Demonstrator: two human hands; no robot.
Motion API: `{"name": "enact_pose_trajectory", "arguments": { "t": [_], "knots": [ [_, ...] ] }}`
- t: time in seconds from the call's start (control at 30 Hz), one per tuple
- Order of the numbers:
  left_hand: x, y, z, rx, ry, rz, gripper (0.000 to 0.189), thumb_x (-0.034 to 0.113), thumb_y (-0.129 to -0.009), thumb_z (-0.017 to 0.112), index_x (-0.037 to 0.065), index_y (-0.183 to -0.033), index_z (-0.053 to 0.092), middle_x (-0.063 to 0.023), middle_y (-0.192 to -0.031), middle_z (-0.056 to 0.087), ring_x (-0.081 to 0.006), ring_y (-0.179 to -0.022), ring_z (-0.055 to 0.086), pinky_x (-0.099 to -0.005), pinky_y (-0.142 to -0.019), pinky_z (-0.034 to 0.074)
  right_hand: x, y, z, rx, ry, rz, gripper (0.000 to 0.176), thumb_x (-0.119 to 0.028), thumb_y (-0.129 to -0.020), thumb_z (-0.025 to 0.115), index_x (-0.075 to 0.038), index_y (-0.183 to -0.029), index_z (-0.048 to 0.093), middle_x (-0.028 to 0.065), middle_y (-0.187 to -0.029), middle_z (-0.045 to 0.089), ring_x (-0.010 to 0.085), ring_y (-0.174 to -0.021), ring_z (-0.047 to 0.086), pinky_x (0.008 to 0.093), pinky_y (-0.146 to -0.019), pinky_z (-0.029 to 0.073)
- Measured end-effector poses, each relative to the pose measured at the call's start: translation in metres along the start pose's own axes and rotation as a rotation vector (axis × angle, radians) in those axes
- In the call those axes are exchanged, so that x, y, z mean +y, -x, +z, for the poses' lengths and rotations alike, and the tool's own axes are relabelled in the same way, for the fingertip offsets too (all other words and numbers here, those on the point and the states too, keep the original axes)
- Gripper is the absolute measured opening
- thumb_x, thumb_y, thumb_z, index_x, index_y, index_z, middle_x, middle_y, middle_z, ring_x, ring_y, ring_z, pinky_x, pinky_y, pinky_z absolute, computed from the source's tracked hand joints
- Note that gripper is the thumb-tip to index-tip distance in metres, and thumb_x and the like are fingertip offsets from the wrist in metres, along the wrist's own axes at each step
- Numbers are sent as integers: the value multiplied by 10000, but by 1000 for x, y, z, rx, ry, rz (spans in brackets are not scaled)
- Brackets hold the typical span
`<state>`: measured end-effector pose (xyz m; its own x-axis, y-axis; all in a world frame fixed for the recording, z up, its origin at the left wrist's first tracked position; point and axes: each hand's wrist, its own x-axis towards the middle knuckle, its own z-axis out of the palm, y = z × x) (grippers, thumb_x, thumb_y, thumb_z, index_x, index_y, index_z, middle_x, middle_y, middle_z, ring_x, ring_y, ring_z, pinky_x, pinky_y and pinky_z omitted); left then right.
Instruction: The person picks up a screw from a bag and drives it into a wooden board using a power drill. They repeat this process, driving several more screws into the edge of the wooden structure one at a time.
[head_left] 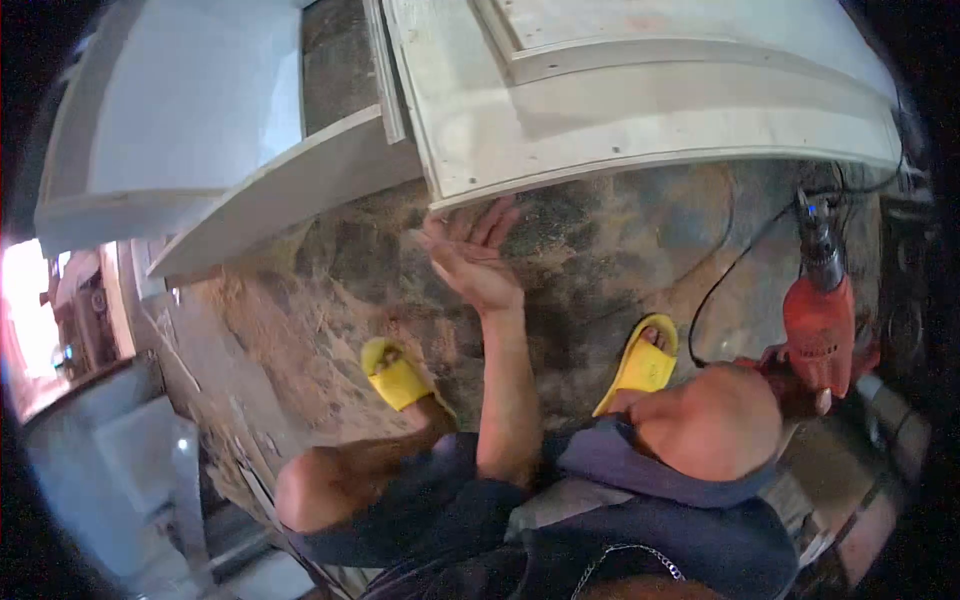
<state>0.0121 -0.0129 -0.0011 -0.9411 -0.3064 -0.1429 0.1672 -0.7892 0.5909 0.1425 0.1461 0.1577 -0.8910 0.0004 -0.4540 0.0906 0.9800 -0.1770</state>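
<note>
Bare knee [710, 420] crouched over the sawdust floor [600, 260]; left hand [470, 258], fingers loosely spread, cups the white panel [650, 110] at its corner, seemingly steadying it; right hand [780, 370] clenches a red drill [820, 330], held clear.

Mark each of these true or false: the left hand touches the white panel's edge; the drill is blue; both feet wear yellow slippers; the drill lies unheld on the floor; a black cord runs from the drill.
1. The left hand touches the edge of the white wooden panel. True.
2. The electric drill is blue. False: its body is red.
3. Both feet wear yellow slippers. True.
4. The electric drill lies unheld on the floor. False: the right hand, partly hidden behind a knee, grips it, with the bit pointing towards the panel.
5. A black cord runs across the floor from the drill. True.
</note>
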Motion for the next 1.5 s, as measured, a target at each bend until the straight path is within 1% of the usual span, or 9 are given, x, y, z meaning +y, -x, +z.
{"name": "enact_pose_trajectory", "arguments": {
  "t": [0.07, 0.13, 0.33, 0.43, 0.5, 0.57, 0.7, 0.77, 1.5],
  "knots": [
    [18, -18, -7, -127, -40, -33, 548, 222, -779, 677, -16, -1178, 386, -174, -979, 573, -292, -803, 634, -344, -665, 556, -26, 12, -3, -19, -18, 94, 145, -268, -585, 628, -130, -619, 661, 115, -589, 577, 294, -596, 596, 409, -581, 477],
    [26, -41, -13, -361, -763, 547, 472, 188, -765, 693, -37, -1111, 464, -172, -944, 592, -244, -811, 626, -300, -687, 532, -72, 18, -1, -79, -34, 282, 168, -288, -617, 640, -161, -720, 680, 132, -585, 562, 329, -612, 579, 423, -638, 474],
    [28, -51, -15, -525, -586, 380, 529, 309, -780, 675, -64, -1089, 462, -169, -998, 558, -198, -785, 597, -288, -608, 534, -133, -4, 4, 1446, -2226, 766, 449, -317, -737, 592, -113, -1128, 512, 90, -975, 602, 216, -845, 597, 370, -744, 471],
    [49, -48, -5, -604, -630, 99, 616, 349, -827, 602, -72, -1209, 366, -200, -1014, 539, -262, -741, 625, -322, -588, 547, -28, 48, 126, 1042, -1232, 94, 838, -398, -572, 710, -30, -1245, 372, 121, -1208, 458, 257, -1103, 458, 399, -943, 369],
    [55, -55, -8, -644, -547, -19, 641, 390, -834, 574, -78, -1215, 356, -206, -1014, 538, -276, -736, 628, -324, -578, 544, -35, 71, 182, 1191, -1337, 129, 734, -298, -571, 720, -32, -1186, 421, 101, -1123, 499, 226, -1062, 477, 383, -904, 393],
    [64, -59, -4, -647, -627, -152, 659, 435, -855, 520, -85, -1224, 352, -209, -984, 553, -290, -706, 633, -298, -554, 527, -39, 40, 193, 866, -1330, 22, 636, -275, -588, 706, -27, -1128, 478, 89, -1025, 538, 221, -993, 511, 352, -890, 403],
    [74, -74, 14, -634, -1182, 157, 593, 348, -852, 546, -76, -1223, 361, -190, -919, 567, -245, -663, 623, -252, -526, 492, -73, -26, 205, 1435, -1447, -285, 708, -187, -560, 727, -68, -1172, 392, 222, -1094, 517, 319, -966, 539, 440, -847, 429],
    [82, -63, 35, -628, -1080, -251, 491, 280, -825, 573, -55, -1153, 427, -156, -895, 568, -192, -632, 596, -221, -491, 442, -66, -33, 210, 1346, -1105, -388, 692, -195, -592, 747, -70, -1174, 396, 230, -1111, 511, 350, -999, 532, 441, -856, 430],
    [66, -60, 27, -590, -867, -230, 246, 287, -835, 547, 42, -846, 529, -62, -707, 555, -139, -547, 507, -244, -457, 362, -94, -47, 213, 1375, -869, -267, 655, -314, -650, 725, -48, -1157, 406, 220, -1100, 506, 314, -974, 537, 392, -812, 452]
  ]
}}
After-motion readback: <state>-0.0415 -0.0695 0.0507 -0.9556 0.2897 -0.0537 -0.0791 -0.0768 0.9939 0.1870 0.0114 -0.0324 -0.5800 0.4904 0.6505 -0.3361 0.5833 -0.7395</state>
